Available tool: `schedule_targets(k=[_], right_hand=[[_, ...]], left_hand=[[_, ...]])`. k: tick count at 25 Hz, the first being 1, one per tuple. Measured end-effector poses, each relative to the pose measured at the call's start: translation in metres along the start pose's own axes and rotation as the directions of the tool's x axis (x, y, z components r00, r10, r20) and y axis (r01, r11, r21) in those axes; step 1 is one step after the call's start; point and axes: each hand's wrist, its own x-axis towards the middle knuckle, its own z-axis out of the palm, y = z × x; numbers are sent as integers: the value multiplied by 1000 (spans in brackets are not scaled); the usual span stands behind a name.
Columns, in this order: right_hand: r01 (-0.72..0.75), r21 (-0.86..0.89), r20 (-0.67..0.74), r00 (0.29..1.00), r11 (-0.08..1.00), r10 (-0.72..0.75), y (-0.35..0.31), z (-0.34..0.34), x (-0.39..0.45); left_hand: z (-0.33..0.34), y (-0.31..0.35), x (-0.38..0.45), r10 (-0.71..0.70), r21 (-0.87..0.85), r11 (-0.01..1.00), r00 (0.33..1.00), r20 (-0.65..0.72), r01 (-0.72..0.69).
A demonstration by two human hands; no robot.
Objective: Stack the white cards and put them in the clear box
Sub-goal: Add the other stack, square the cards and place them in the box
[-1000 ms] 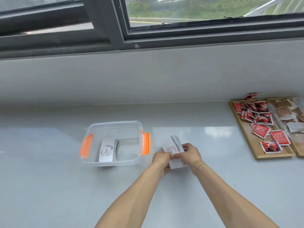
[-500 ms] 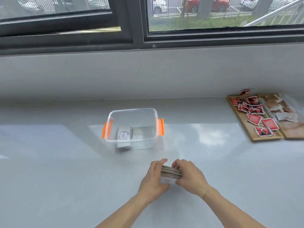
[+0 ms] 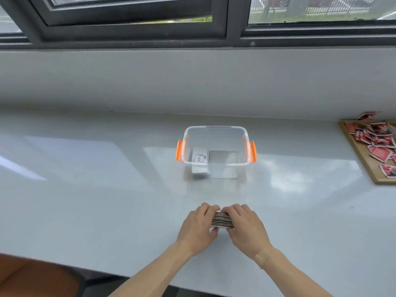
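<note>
**Inspector A:** Surface first. What is carrying the things?

**Inspector B:** A pale grey, glossy table is running along a grey wall under dark-framed windows. Window light is reflecting off it in broad patches. Grass and a fence are showing outside.

**Inspector A:** The task items?

**Inspector B:** The stack of white cards is standing on edge on the table, near the front edge and about midway along it. The left hand and the right hand are pressing in on it from either side, fingers curled over the top and closed on the stack.

**Inspector A:** And the container?

**Inspector B:** The clear box, with orange handles, is sitting open further back toward the wall, apart from the hands. A few white cards are lying inside at its left side, the top one printed "love".

**Inspector A:** Anything else on the surface?

**Inspector B:** A wooden tray is lying at the right edge of the table, holding scattered red packets. Something brown, blurred, is showing below the front left corner; I cannot tell what.
</note>
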Motion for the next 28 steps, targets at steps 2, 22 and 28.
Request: schedule_targets(k=[2,22,28], right_hand=[[2,-35,17,1000,999,-2,-5,8,4],[-102,-204,73,990,974,119,-13,32,15],[-106,-204,54,991,973,119,-16,32,14]], left_hand=[[4,-5,1,-6,63,998,1000,3,6],[5,-77,-13,-409,-851,501,910,-73,157],[21,-19,11,-412,-953,218,905,106,211]])
